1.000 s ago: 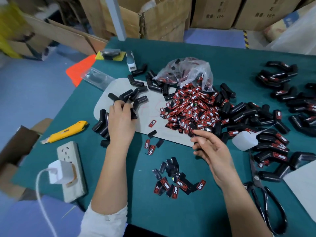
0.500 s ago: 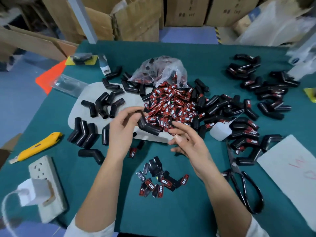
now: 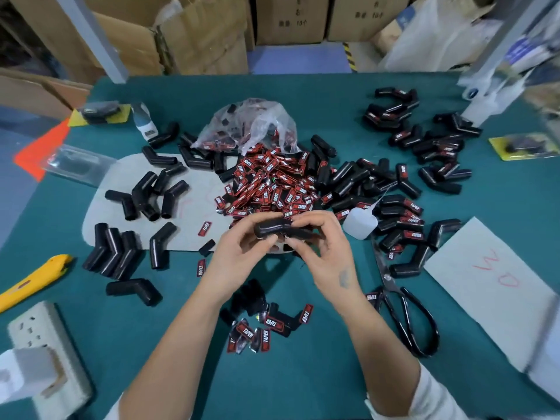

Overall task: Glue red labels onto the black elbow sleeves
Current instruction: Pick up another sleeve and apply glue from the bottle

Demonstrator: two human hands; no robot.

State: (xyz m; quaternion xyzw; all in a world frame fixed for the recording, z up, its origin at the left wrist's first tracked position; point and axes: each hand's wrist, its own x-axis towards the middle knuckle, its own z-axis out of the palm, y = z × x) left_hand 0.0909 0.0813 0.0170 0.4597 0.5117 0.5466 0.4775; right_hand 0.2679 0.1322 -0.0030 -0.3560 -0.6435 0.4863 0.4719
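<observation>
Both my hands hold one black elbow sleeve (image 3: 272, 227) over the middle of the green table (image 3: 318, 374). My left hand (image 3: 239, 256) grips its left end; my right hand (image 3: 324, 250) pinches its right end. Just behind lies a heap of red labels (image 3: 269, 186) spilling from a clear plastic bag (image 3: 251, 122). Plain black sleeves (image 3: 145, 195) lie on a grey sheet at the left. Labelled sleeves (image 3: 400, 219) are piled at the right. A few loose labels (image 3: 266, 325) lie below my wrists.
A white glue bottle (image 3: 360, 222) lies right of my hands, black scissors (image 3: 406, 310) below it. A yellow utility knife (image 3: 33, 283) and a power strip (image 3: 45, 356) sit at the left. A grey card (image 3: 497, 286) lies at the right. Cardboard boxes stand behind the table.
My left hand picked a black sleeve from the left group and carried it to the centre. My right hand has come in and taken its other end.
</observation>
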